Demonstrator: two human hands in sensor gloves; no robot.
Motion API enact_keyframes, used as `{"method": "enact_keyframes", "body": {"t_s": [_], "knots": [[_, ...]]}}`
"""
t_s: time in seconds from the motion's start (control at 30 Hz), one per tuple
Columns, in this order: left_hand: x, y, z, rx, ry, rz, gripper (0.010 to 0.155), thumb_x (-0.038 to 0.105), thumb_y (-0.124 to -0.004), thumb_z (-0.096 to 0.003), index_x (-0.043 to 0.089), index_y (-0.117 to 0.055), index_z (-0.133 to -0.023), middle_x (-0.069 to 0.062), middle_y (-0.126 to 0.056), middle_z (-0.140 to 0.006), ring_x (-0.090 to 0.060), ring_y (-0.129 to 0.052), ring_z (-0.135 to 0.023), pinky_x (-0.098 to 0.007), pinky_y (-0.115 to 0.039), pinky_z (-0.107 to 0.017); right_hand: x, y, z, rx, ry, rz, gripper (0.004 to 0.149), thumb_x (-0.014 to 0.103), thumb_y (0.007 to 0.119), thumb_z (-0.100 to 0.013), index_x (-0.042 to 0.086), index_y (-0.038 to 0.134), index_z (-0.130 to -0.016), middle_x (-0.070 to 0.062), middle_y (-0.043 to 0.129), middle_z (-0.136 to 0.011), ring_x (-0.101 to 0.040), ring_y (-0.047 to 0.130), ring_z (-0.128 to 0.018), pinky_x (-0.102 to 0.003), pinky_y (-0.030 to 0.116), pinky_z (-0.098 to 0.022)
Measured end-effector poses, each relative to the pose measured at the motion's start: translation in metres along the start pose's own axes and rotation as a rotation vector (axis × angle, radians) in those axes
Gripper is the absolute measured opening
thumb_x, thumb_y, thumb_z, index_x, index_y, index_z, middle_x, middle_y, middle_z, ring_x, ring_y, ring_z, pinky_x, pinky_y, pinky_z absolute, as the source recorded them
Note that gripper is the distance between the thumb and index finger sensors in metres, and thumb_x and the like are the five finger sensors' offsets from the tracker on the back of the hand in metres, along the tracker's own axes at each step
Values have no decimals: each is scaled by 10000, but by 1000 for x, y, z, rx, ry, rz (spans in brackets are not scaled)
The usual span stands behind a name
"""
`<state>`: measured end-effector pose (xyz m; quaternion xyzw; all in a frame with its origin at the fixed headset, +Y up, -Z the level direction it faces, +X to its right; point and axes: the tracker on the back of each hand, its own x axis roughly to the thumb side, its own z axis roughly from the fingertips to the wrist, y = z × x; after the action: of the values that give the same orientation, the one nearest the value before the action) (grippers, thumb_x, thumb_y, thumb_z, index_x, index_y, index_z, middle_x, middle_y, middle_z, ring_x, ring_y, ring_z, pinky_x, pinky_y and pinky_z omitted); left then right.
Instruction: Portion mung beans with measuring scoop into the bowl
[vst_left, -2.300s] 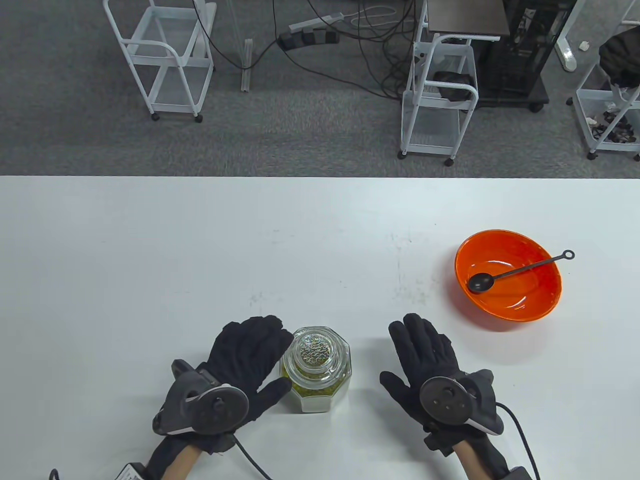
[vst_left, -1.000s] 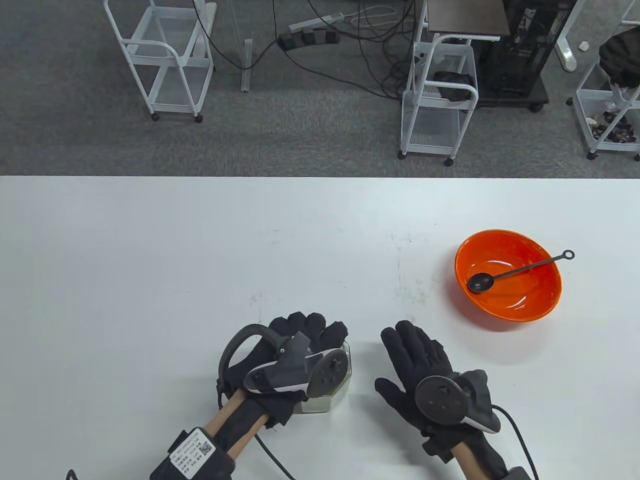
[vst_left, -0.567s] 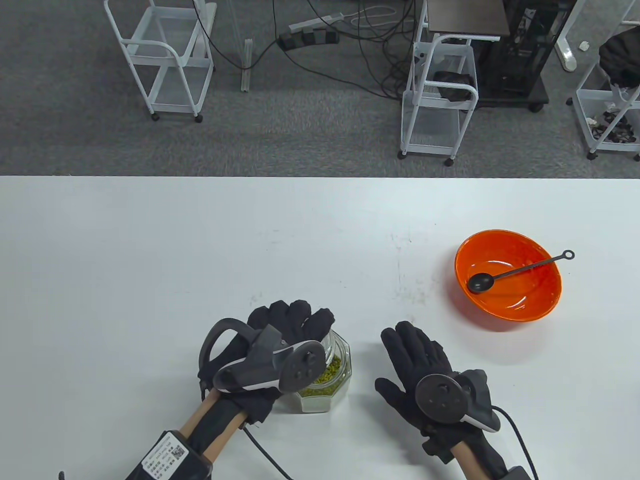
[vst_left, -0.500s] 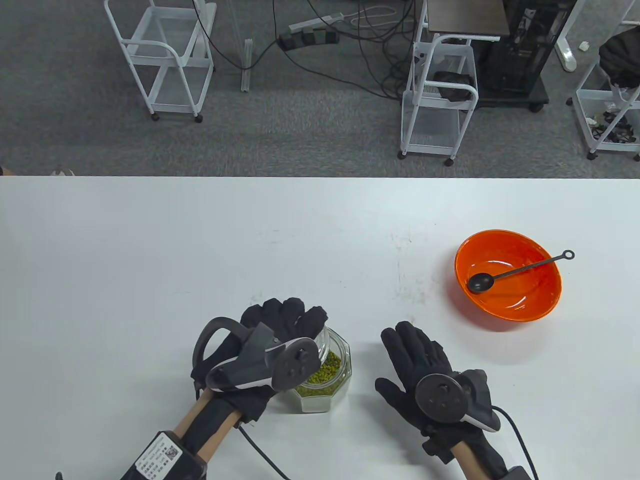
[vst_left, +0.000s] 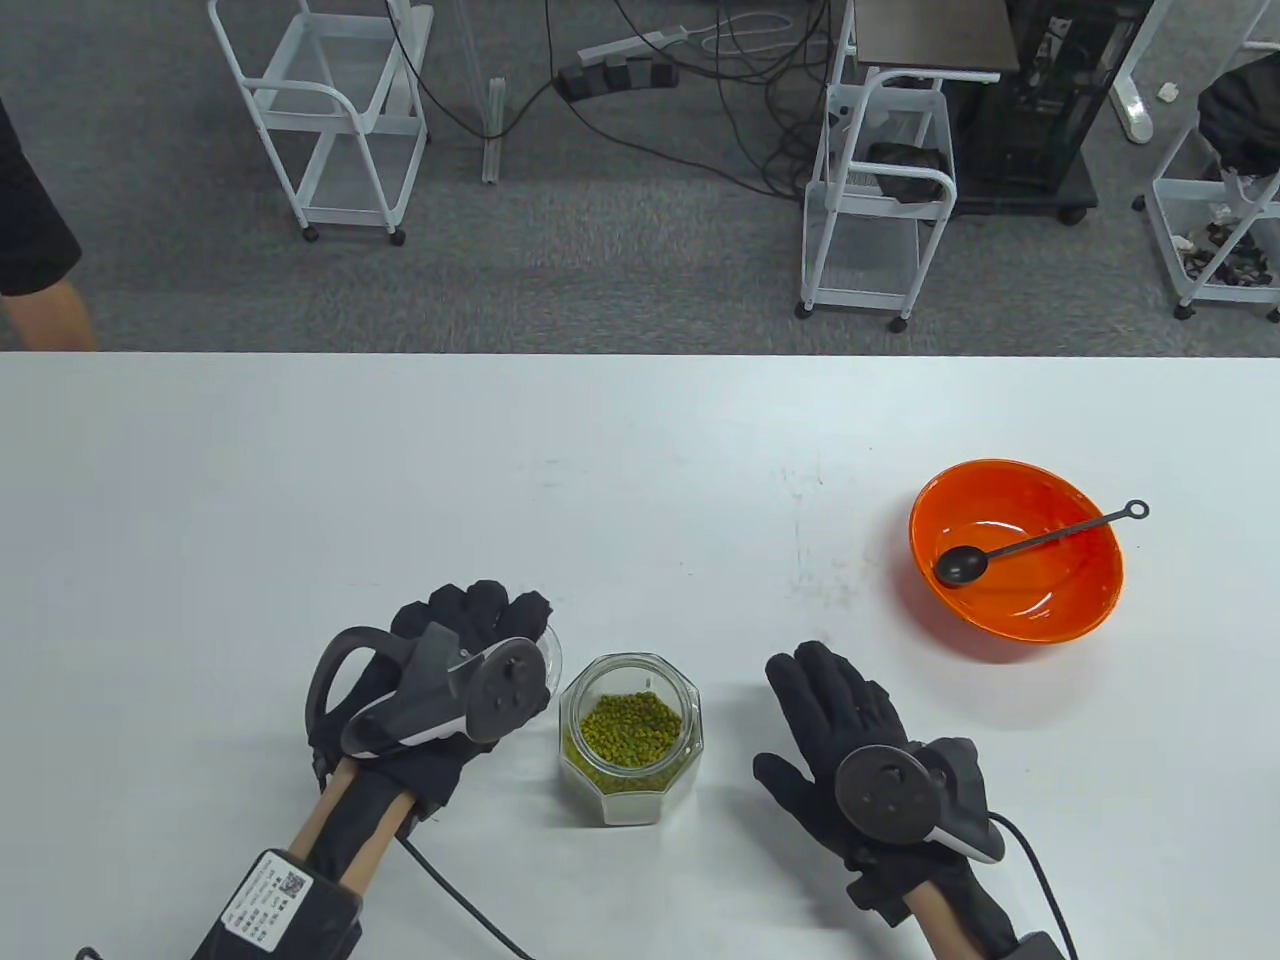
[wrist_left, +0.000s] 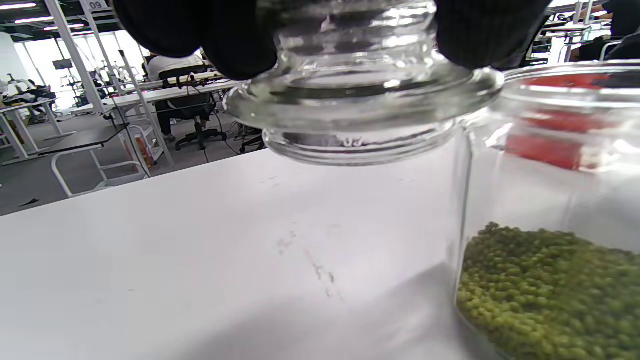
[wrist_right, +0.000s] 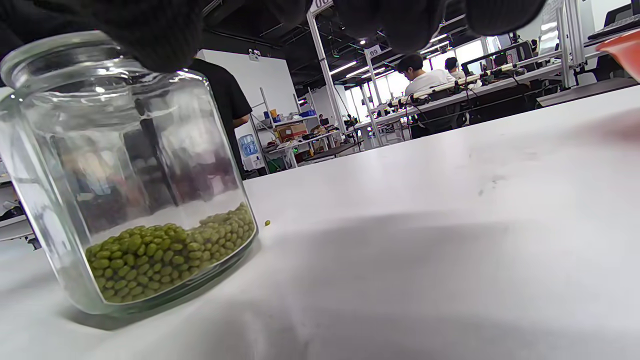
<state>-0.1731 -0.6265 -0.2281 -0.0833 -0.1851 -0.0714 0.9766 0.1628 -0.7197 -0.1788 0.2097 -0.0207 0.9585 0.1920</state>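
table view: lid off the jar, scoop not yet picked up.
the left hand (vst_left: 440, 670) grips the glass lid (wrist_left: 360, 100) by its knob, held above the table (vst_left: 300, 480) just left of the open jar (vst_left: 632, 735) of mung beans (vst_left: 628, 728); half a second ago the lid was only tilting off the mouth. the right hand (vst_left: 850, 730) lies flat, fingers spread, holding nothing, as before. the measuring scoop (vst_left: 1030, 545) rests in the orange bowl (vst_left: 1090, 600), far right. risk, as i judge it: the lid could slip from gloved fingers onto the table, or clip the jar's rim and tip it.
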Motion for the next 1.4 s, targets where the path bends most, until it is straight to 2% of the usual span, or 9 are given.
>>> {"method": "enact_keyframes", "body": {"t_s": [0.33,0.77,1.17,1.4], "knots": [[-39,-38,-20,-36,95,53,807,605,-716,-516,261,-422,-1185,-216,-533,-1168,-418,-716,-913,-657,-618,-717,-1,0,0,8,3,-7,871,582,678,-523,160,279,-1172,-259,334,-1171,-520,487,-1049,-718,505,-676],[-68,-77,-41,-70,177,75,810,601,-721,-512,269,-412,-1183,-211,-522,-1172,-417,-708,-922,-660,-611,-721,-2,0,-2,26,0,-22,886,585,676,-523,152,250,-1169,-257,331,-1173,-519,485,-1050,-718,502,-678],[-69,-108,-51,-118,185,36,805,603,-727,-506,270,-426,-1174,-199,-538,-1170,-406,-724,-929,-668,-607,-730,-1,2,-2,40,-3,-24,885,585,675,-524,152,252,-1170,-258,328,-1172,-520,483,-1050,-719,502,-676],[-67,-117,-52,-119,177,30,801,606,-729,-504,274,-434,-1170,-191,-552,-1170,-399,-741,-934,-669,-609,-732,0,2,-2,45,-4,-20,886,585,675,-524,151,250,-1169,-260,328,-1171,-523,483,-1049,-718,503,-677]]}}
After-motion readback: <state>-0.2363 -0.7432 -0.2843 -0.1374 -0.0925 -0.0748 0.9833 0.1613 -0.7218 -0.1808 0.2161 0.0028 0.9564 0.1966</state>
